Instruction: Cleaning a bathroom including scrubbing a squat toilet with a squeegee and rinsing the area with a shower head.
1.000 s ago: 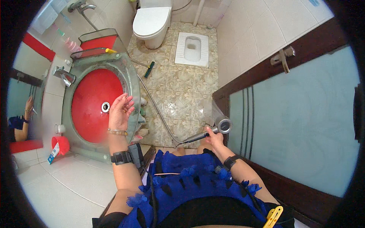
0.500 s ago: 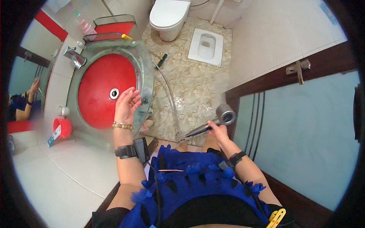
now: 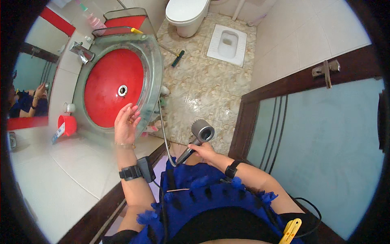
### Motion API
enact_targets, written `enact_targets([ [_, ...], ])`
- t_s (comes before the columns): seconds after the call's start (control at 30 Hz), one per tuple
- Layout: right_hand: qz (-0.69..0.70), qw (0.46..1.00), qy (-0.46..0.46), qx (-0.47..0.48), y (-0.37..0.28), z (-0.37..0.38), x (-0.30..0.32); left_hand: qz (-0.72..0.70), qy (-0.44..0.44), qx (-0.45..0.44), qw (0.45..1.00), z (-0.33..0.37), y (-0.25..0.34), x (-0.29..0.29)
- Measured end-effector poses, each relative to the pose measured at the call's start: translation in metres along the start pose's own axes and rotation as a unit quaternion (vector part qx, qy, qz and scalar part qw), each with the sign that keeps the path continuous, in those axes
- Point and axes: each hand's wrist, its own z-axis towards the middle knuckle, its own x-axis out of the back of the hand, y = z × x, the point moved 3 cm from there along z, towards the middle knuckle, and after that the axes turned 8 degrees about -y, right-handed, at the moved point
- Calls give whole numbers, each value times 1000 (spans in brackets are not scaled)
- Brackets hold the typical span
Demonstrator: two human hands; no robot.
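Note:
My right hand point(image 3: 204, 152) is closed round the dark handle of a grey shower head point(image 3: 202, 131), held in front of my body. Its round head points up and away from me, with a dark round opening in its face. A metal hose point(image 3: 163, 136) runs from beside the basin to the lower end of the handle. Over the near rim of the red basin point(image 3: 107, 91) my left hand point(image 3: 126, 124) hangs with loosely bent fingers, partly apart and holding nothing visible. The basin's drain point(image 3: 122, 90) lies just beyond its fingertips.
A faucet point(image 3: 82, 53) stands behind the basin, and a red cup point(image 3: 70, 125) sits on the ledge at left. On the tiled floor are a squat toilet point(image 3: 227, 44), a sitting toilet point(image 3: 187, 12) and a brush point(image 3: 178, 59). A door point(image 3: 317, 134) is at right.
My right hand has brought the shower head leftward and closer to my body. The hose has shifted left with it. My left hand has moved slightly nearer to me, still holding nothing visible.

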Motion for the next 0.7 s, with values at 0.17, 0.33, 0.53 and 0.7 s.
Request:
enact_targets([
  [0.17,-85,992,36,87,24,16,29,31,10,9,999,-40,-11,2],
  [0.33,19,990,128,64,21,-1,69,42,37,21,998,-80,-17,-31],
  [0.53,293,949,113,-29,84,-20,83,59,-2,45,997,-97,-36,-22],
  [0.7,396,914,30,-76,132,-23,35,92,-22,66,993,-97,-43,-11],
])
